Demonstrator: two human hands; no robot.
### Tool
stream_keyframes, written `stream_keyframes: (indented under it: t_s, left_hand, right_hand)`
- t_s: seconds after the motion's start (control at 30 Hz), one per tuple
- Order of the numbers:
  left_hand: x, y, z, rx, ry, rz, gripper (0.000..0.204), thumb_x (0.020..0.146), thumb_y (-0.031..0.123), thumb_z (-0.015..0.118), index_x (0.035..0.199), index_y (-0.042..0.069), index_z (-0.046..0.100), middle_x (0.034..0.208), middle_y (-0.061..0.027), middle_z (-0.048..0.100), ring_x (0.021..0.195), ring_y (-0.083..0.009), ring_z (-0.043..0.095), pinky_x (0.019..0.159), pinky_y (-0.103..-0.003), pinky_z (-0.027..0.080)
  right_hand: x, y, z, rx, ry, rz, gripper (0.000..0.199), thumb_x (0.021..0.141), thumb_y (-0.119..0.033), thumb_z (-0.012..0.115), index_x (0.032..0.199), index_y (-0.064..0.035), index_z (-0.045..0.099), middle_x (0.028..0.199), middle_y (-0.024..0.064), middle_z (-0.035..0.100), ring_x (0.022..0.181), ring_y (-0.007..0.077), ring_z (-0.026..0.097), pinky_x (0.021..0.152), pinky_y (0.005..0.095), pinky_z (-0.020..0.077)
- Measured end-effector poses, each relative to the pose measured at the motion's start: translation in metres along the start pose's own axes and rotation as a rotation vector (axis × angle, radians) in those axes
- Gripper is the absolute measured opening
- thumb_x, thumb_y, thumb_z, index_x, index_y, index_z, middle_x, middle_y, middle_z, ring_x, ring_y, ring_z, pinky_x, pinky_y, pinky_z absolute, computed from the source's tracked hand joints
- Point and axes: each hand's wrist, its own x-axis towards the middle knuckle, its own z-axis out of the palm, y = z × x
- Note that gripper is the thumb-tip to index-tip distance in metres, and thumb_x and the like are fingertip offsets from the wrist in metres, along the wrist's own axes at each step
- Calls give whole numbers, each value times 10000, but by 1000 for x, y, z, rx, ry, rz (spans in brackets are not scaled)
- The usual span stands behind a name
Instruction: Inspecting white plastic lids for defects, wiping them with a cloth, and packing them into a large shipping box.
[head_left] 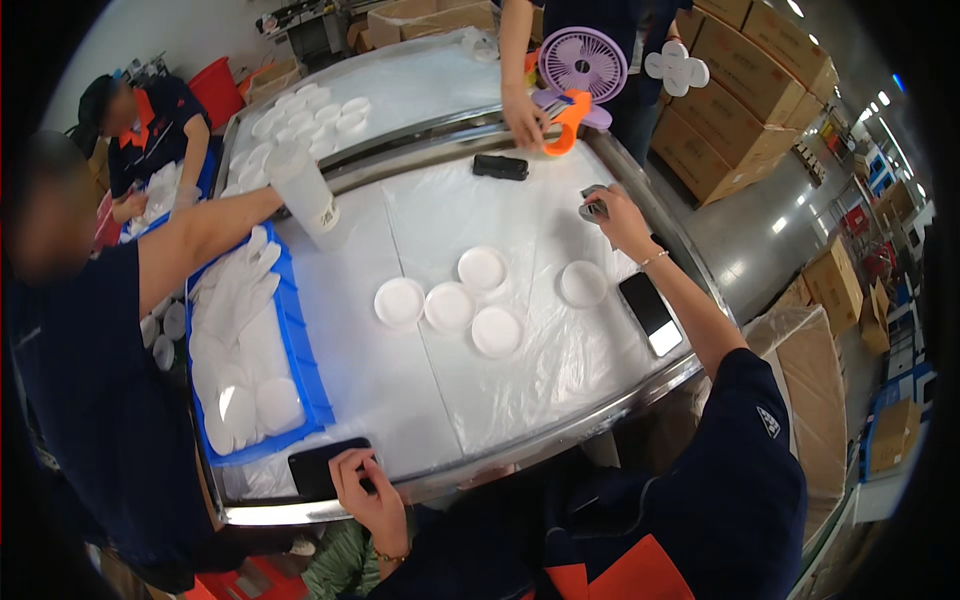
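the right hand [626, 224] holds a grey object [593, 206].

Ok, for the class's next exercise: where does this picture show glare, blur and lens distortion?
Head view: glare whitens the metal table rim at lower left; head view: the nearest left co-worker's face is blurred out, and the small grey piece in the right hand lacks clear detail; head view: fisheye bending bows the table edges, and the corners go black.

navy sleeve [735, 450], white badge [768, 421], bracelets [655, 259]
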Motion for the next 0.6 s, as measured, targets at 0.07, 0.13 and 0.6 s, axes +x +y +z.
stream_keyframes:
  t_s: [0.07,0.13,0.6]
  left_hand:
    - [1,3,0,31,-4,-7,175,838,-113,518,946,-11,610,955,-119,560,824,-227,568,610,-279,444]
    - [2,5,1,57,-6,-19,154,848,-103,516,936,-13,607,944,-127,556,818,-239,566,613,-286,441]
    - [1,-10,5,274,-53,-19,124,890,-43,549,916,24,649,924,-133,639,785,-252,609,575,-292,449]
  right_hand:
    - [15,41,10,-57,13,66,339,801,-31,643,1132,-103,637,1101,155,596,999,387,615,864,443,495]
    - [32,68,18,-150,-32,203,471,792,-112,656,1255,-138,572,1203,173,571,1135,408,551,950,460,468]
    - [163,14,77,-94,177,-103,523,768,-394,750,1179,-92,636,1211,128,577,1165,324,518,959,435,438]
